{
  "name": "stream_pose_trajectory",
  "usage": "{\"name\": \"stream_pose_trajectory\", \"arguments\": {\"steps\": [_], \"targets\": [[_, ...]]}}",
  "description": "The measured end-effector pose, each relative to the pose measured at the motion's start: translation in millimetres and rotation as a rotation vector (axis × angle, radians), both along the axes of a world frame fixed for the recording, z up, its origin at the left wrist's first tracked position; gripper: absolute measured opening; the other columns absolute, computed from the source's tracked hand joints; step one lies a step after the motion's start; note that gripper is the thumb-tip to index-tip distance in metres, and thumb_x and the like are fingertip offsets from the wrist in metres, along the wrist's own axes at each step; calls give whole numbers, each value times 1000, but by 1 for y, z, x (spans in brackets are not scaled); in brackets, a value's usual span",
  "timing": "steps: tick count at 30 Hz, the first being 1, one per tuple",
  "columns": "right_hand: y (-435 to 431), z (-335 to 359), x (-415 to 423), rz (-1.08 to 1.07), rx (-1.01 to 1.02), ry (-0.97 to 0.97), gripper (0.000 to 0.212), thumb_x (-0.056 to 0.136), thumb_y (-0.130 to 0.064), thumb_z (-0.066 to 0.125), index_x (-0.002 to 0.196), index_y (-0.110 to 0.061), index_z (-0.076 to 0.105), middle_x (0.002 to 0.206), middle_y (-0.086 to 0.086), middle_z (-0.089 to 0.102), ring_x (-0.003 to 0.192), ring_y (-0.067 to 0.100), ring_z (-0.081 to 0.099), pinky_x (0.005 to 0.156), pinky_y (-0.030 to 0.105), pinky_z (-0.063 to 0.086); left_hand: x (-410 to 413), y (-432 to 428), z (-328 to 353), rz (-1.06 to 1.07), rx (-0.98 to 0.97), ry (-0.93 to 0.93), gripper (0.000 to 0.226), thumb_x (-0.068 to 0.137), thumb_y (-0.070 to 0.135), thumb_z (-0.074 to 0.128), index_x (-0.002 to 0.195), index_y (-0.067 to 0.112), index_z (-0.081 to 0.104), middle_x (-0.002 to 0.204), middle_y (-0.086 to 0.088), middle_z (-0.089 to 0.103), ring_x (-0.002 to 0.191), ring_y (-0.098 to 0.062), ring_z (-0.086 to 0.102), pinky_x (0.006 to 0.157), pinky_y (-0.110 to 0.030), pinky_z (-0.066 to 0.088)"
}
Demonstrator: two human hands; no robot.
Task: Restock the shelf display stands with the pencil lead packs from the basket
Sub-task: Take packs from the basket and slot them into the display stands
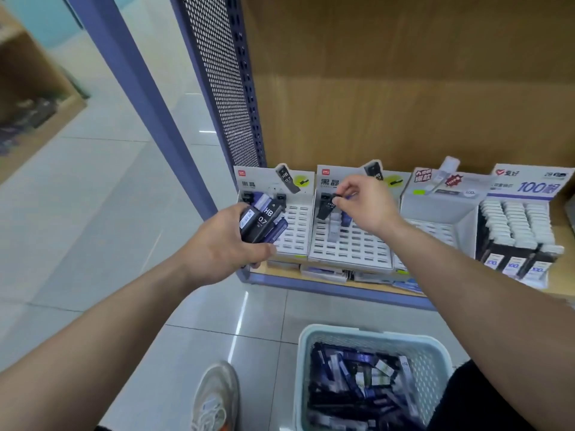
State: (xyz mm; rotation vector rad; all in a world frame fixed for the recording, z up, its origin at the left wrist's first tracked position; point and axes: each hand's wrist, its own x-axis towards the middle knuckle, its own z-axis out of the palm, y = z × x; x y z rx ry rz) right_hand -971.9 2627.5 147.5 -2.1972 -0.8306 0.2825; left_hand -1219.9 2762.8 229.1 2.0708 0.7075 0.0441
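Note:
My left hand grips a bunch of black and purple pencil lead packs marked HB 0.7, in front of the leftmost white display stand. My right hand pinches a single black pencil lead pack by its top, over the back rows of the second display stand. That stand holds a few packs at the back; most of its slots are bare. A pale green basket on the floor below holds several more packs.
A third white stand and a fourth stand full of white-capped packs sit to the right on the wooden shelf. A perforated purple side panel bounds the shelf at left. My shoe rests on the tiled floor.

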Motion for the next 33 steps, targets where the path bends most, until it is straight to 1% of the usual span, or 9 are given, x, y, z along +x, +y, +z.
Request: {"name": "stream_pose_trajectory", "arguments": {"steps": [3,6,9,13,16,22,28,30,33], "targets": [[8,-15,0,40,-75,-34,20,88,-20,74,78,-32,61,78,-14,65,76,9,64,71,33,56,4,6,-4,-8,-16,-3,30,81,16,82,98,22,58,72,14,73,58,-9,68,48,-16,47],[14,-25,1,60,-124,-65,11,90,-20,72,88,-28,65,79,-15,63,79,13,63,78,40,57,7,7,-7,-26,-40,-10,30,81,17,82,99,24,59,76,20,73,60,-9,70,47,-14,47],[17,-29,5,47,-122,-81,9,90,-22,72,90,-28,65,80,-15,64,80,13,64,77,40,57,10,9,-9,-31,-47,-27,30,80,18,83,98,25,60,75,20,73,56,-1,64,48,-14,47],[16,-30,9,48,-117,-108,11,91,-22,72,88,-30,65,79,-17,63,77,10,62,74,37,57,12,14,-9,-23,-58,-28,29,80,20,83,97,26,60,77,13,74,58,-4,65,52,-28,56],[15,-32,7,52,-110,-114,9,91,-22,72,89,-29,67,79,-17,63,76,10,61,73,37,57,11,14,-10,-23,-74,-30,29,81,19,83,97,26,60,78,14,74,59,-4,65,53,-32,58],[14,-33,6,78,-138,-119,6,92,-22,71,94,-26,68,82,-15,65,81,14,63,77,40,57,9,12,-10,-15,-83,-23,30,81,18,83,99,25,59,78,23,73,59,-3,67,50,-17,50],[17,-37,3,77,-197,-197,8,95,-26,66,98,-31,70,86,-11,68,86,17,65,74,38,57,6,12,-10,-8,-112,-22,31,82,17,82,101,24,59,78,21,73,62,-9,70,51,-16,49],[20,-39,1,55,-212,-235,12,96,-27,64,102,-31,73,93,-8,72,89,19,66,72,35,57,7,12,-10,-5,-136,-25,31,83,17,82,102,23,59,77,20,74,61,-9,70,52,-15,50],[22,-38,-2,39,-225,-235,16,97,-27,62,106,-30,75,103,-5,74,94,20,66,75,35,57,7,13,-11,19,-172,-33,31,83,17,82,104,22,60,78,16,75,62,-11,70,53,-16,51]]}}
